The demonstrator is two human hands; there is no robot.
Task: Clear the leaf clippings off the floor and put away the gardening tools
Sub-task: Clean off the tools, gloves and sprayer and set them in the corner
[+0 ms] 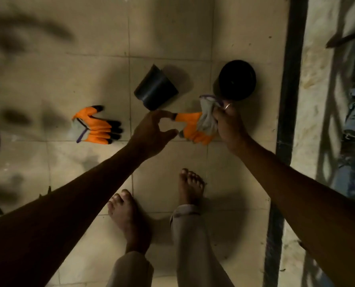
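An orange glove (195, 129) is held above the floor (89, 79) toward its right edge, just before an upright black pot (236, 79). Its grey cuff is bunched in the right hand (228, 125), whose fingers are clamped round it. The left hand (151, 133) is spread, forefinger and thumb apart, their tips touching the glove's black fingertips. A second glove (96, 127) is seen lying nearer the left edge. Being light and limp, each is probably best taken by the cuff.
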